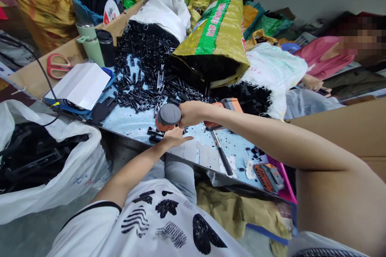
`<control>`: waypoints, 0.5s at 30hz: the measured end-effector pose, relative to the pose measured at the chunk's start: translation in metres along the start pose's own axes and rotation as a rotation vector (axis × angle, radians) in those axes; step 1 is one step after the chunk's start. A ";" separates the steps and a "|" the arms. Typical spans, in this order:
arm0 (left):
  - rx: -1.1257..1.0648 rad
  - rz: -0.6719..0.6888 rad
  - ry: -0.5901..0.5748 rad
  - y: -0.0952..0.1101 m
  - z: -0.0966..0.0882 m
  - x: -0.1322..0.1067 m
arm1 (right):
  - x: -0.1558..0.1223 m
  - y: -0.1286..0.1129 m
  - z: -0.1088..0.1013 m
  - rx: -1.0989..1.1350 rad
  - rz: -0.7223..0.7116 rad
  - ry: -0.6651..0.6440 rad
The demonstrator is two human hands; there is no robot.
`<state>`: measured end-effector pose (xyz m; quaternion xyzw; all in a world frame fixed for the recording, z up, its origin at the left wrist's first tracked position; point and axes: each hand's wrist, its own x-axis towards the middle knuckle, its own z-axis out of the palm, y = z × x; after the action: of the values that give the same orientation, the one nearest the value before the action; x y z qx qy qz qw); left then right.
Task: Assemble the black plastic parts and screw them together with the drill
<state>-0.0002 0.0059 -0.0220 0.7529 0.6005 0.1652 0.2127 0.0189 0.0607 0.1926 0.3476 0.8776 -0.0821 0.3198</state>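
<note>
While right hand (189, 113) fingers wrap orange screwdriver (167, 117), left hand (175, 136) rests flat on table (132, 122) (fingers open), black part (154, 133) just beside it.

Worn pale-blue worktable (132, 122), heaped at the back

A spread of black plastic parts (144, 64) covers the centre of the frame, running up into a white sack (163, 16) and a yellow-green woven sack (217, 36) lying on its side. At upper left stand a green flask (90, 42) and a black tumbler (106, 46), with a folded white sheet (81, 84) below them. Near the front edge lie a small black part (153, 132) and, right of centre, a slim metal tool (221, 152).
</note>
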 end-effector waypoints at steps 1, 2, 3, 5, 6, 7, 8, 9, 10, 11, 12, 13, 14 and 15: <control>0.000 -0.016 -0.019 0.000 0.000 0.000 | -0.002 -0.005 -0.001 0.007 -0.009 0.006; 0.003 -0.027 -0.031 0.001 0.000 0.001 | -0.002 -0.011 -0.002 0.023 -0.021 -0.005; 0.007 -0.035 -0.037 0.001 -0.001 0.002 | -0.001 -0.018 -0.003 0.037 -0.033 -0.024; 0.016 -0.037 -0.042 0.003 -0.002 0.003 | 0.003 -0.028 -0.003 0.047 -0.068 -0.085; 0.020 -0.032 -0.040 0.003 -0.002 0.003 | 0.005 -0.032 -0.002 0.048 -0.083 -0.107; 0.024 -0.023 -0.040 0.003 -0.004 0.003 | 0.007 -0.032 -0.001 0.055 -0.089 -0.116; 0.026 -0.016 -0.043 0.002 -0.005 0.003 | 0.007 -0.030 0.000 0.076 -0.089 -0.116; 0.027 -0.017 -0.048 0.001 -0.007 0.002 | 0.007 -0.025 0.001 0.115 -0.087 -0.114; 0.029 -0.033 -0.050 0.000 -0.009 0.001 | 0.005 -0.017 0.002 0.168 -0.087 -0.108; 0.038 -0.063 -0.041 -0.002 -0.011 0.000 | 0.003 -0.006 0.003 0.230 -0.087 -0.094; 0.058 -0.093 -0.016 -0.005 -0.014 -0.001 | 0.000 0.008 0.005 0.297 -0.088 -0.077; 0.089 -0.113 0.023 -0.008 -0.016 0.000 | -0.002 0.024 0.005 0.365 -0.076 -0.050; 0.128 -0.113 0.067 -0.011 -0.019 0.003 | -0.005 0.041 0.006 0.433 -0.038 -0.019; 0.170 -0.089 0.107 -0.014 -0.022 0.008 | -0.006 0.059 0.007 0.493 0.018 0.009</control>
<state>-0.0215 0.0190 -0.0103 0.7308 0.6558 0.1441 0.1227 0.0648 0.0990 0.1957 0.4233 0.8293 -0.2894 0.2221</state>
